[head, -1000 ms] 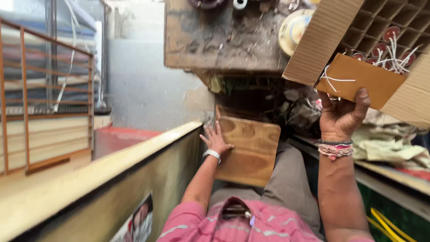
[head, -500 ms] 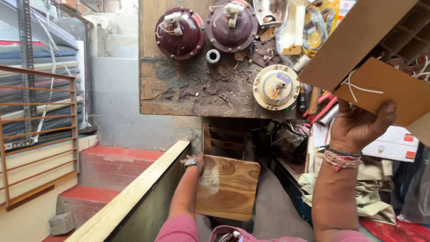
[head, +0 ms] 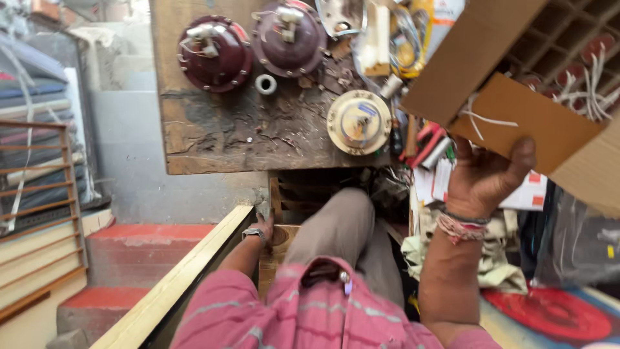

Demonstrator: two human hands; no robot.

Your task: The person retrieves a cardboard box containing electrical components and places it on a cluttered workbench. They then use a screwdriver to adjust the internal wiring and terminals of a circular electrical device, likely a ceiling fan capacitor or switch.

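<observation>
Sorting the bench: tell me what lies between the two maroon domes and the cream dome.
Head view: between the maroon domes and the cream dome lie a small white ring and scarred wood.

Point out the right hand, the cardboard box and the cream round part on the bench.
right hand (head: 481, 181), head view, on the palm.
cardboard box (head: 526, 123), head view, on the flap the hand grips.
cream round part (head: 359, 123), head view, on its centre disc.

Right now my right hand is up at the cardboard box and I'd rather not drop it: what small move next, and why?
Probably bring the left hand up under the cardboard box. The right hand alone grips its flap, the box hangs tilted over the cluttered workbench, and the left hand rests low on the wooden board.
</observation>
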